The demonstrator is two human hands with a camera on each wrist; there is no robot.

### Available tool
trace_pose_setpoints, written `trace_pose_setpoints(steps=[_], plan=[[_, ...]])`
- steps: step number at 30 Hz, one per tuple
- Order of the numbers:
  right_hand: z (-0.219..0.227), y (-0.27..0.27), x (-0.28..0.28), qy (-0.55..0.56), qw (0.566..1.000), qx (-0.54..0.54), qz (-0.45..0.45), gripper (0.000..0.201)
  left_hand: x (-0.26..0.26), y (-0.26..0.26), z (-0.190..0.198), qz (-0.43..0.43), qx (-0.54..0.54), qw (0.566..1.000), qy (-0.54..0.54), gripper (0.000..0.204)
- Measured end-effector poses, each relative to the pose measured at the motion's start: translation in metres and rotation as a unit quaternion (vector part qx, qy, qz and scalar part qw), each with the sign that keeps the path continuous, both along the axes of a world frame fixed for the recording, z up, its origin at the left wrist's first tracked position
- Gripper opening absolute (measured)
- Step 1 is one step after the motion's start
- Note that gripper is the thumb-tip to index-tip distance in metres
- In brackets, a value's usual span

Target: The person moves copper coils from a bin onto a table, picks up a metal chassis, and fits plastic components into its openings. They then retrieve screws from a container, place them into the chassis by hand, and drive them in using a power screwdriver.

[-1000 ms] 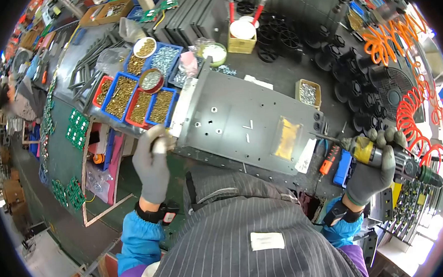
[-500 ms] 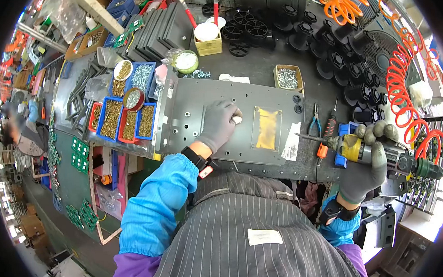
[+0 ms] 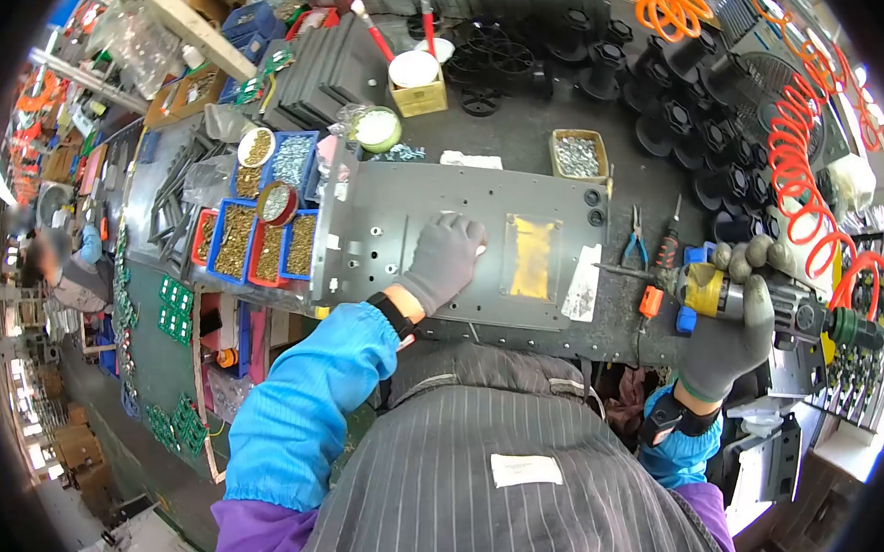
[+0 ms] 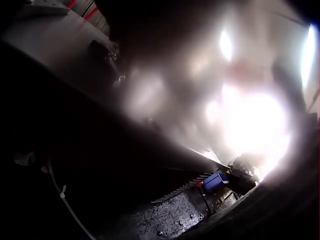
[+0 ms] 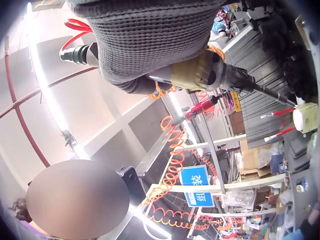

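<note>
My gloved left hand [image 3: 445,261] rests over the middle of a dark grey metal panel [image 3: 388,194], fingers bent down toward its face. The fingertips are mostly hidden under the hand; I cannot tell whether they pinch anything. A yellow rectangular patch [image 3: 532,258] and a white label [image 3: 582,285] lie on the panel to the right of this hand. My gloved right hand [image 3: 731,346] grips an air screwdriver [image 3: 705,292] wrapped in yellow tape, its long bit pointing left at the panel's right edge. The left wrist view is mostly dark and glared.
Blue and red bins [image 3: 232,239] of brass-coloured screws stand left of the panel. A box of silver fasteners [image 3: 578,156] sits behind it. Pliers [image 3: 637,241] and an orange-handled screwdriver [image 3: 668,246] lie at right. Black round parts [image 3: 659,125] and a red coiled hose [image 3: 801,172] are farther right.
My left hand has moved right from beside the screw bins onto the panel, and stays there over the last half second. My right hand keeps holding the air screwdriver nearly in place.
</note>
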State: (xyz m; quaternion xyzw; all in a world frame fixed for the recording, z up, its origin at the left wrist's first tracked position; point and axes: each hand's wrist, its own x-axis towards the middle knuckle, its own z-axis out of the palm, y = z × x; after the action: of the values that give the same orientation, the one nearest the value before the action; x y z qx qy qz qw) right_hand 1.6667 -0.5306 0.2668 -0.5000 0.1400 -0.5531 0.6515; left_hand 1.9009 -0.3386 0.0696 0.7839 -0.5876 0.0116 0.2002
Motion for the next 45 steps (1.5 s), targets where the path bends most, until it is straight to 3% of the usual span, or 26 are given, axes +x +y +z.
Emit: trace_pose_setpoints(steps=[4, 5, 6, 10, 12, 13, 15, 17, 18, 19, 20, 21, 22, 24, 27, 28, 30, 31, 32, 34, 38, 45], plan=[[-0.002, 0.003, 0.000, 0.002, 1.000, 0.018, 0.002, 0.045, -0.003, -0.001, -0.003, 0.025, -0.002, 0.999, -0.022, 0.012], [-0.007, -0.004, -0.008, -0.021, 0.997, 0.006, 0.079, 0.037, -0.004, -0.002, -0.002, 0.018, 0.024, 0.999, -0.040, 0.014], [-0.005, -0.004, -0.009, -0.012, 0.996, 0.006, 0.092, 0.036, -0.005, -0.004, 0.000, 0.012, 0.050, 0.997, -0.059, 0.015], [0.001, 0.006, -0.004, -0.007, 0.996, -0.027, 0.084, 0.034, -0.014, -0.002, 0.022, 0.034, 0.079, 0.990, -0.109, 0.027], [0.003, 0.009, 0.000, -0.003, 0.995, -0.034, 0.091, 0.034, -0.016, 0.008, 0.044, 0.051, -0.057, 0.997, 0.009, 0.041], [0.003, 0.010, 0.003, -0.013, 0.993, -0.035, 0.111, 0.035, -0.012, 0.020, 0.060, 0.058, -0.052, 0.997, 0.006, 0.041], [0.005, 0.017, 0.008, -0.006, 0.994, -0.035, 0.101, 0.034, 0.001, 0.045, 0.091, 0.063, -0.135, 0.977, 0.150, 0.048], [0.006, 0.019, 0.009, -0.005, 0.993, -0.024, 0.116, 0.034, 0.036, 0.086, 0.123, 0.089, -0.221, 0.962, 0.132, 0.042], [0.007, 0.023, 0.013, -0.003, 0.993, -0.024, 0.118, 0.034, 0.050, 0.105, 0.143, 0.166, -0.219, 0.946, 0.172, 0.039], [0.008, 0.027, 0.016, 0.006, 0.994, -0.034, 0.108, 0.033, 0.075, 0.131, 0.139, 0.228, -0.212, 0.920, 0.240, 0.031], [0.011, 0.036, 0.024, 0.019, 0.994, -0.045, 0.099, 0.033, 0.137, 0.186, 0.102, 0.320, -0.233, 0.911, 0.117, 0.024], [0.013, 0.040, 0.027, 0.024, 0.995, -0.037, 0.091, 0.033, 0.165, 0.218, 0.086, 0.320, -0.264, 0.889, 0.193, 0.023], [0.014, 0.044, 0.029, 0.025, 0.995, -0.039, 0.090, 0.033, 0.175, 0.239, 0.082, 0.371, -0.305, 0.809, 0.339, 0.026], [0.016, 0.051, 0.034, 0.036, 0.993, -0.033, 0.112, 0.034, 0.208, 0.276, 0.045, 0.409, -0.254, 0.818, 0.314, 0.029], [0.014, 0.062, 0.040, 0.076, 0.994, -0.009, 0.075, 0.037, 0.231, 0.280, 0.014, 0.381, -0.067, 0.905, 0.175, 0.032], [0.017, 0.069, 0.047, 0.080, 0.994, -0.013, 0.076, 0.037, 0.237, 0.271, 0.008, 0.382, -0.070, 0.904, 0.179, 0.032], [0.022, 0.088, 0.060, 0.074, 0.996, 0.013, 0.045, 0.037, 0.256, 0.250, -0.001, 0.371, 0.108, 0.916, 0.111, 0.033], [0.024, 0.089, 0.060, 0.066, 0.994, -0.005, 0.082, 0.035, 0.267, 0.241, -0.006, 0.374, 0.156, 0.908, 0.102, 0.033], [0.024, 0.090, 0.059, 0.069, 0.994, -0.007, 0.079, 0.035, 0.276, 0.236, -0.009, 0.371, 0.154, 0.910, 0.105, 0.033], [0.027, 0.094, 0.059, 0.088, 0.995, -0.012, 0.034, 0.038, 0.287, 0.226, -0.012, 0.346, 0.256, 0.896, 0.105, 0.035], [0.028, 0.098, 0.049, 0.070, 0.995, 0.000, 0.068, 0.035, 0.296, 0.229, -0.028, 0.324, 0.222, 0.911, 0.123, 0.023], [0.029, 0.111, 0.044, 0.089, 0.996, 0.005, 0.013, 0.035, 0.303, 0.240, -0.039, 0.316, 0.147, 0.924, 0.158, 0.019]])
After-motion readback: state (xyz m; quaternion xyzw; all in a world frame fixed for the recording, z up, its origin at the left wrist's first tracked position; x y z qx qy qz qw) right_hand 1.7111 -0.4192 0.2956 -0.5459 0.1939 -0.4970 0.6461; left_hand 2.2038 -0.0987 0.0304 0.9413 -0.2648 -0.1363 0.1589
